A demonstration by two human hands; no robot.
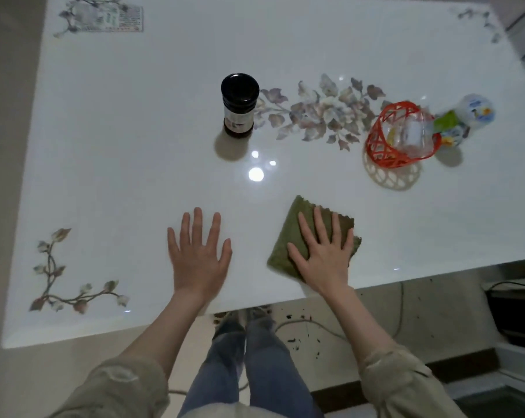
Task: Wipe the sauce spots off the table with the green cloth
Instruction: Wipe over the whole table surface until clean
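The folded green cloth [297, 227] lies flat on the glossy white table [134, 161], close to its near edge. My right hand [323, 254] rests palm down on the cloth with its fingers spread, pressing it against the tabletop. My left hand [198, 254] lies flat on the bare table to the left of the cloth, fingers apart and holding nothing. I see no sauce spots on the table around the cloth; the bright dots near the middle are light reflections.
A dark sauce jar [239, 105] with a black lid stands upright behind my left hand. At the right stand a red lattice basket [400, 134] with clear packets and a white bottle [466, 116]. Floral prints decorate the table. Cables and dark specks lie on the floor.
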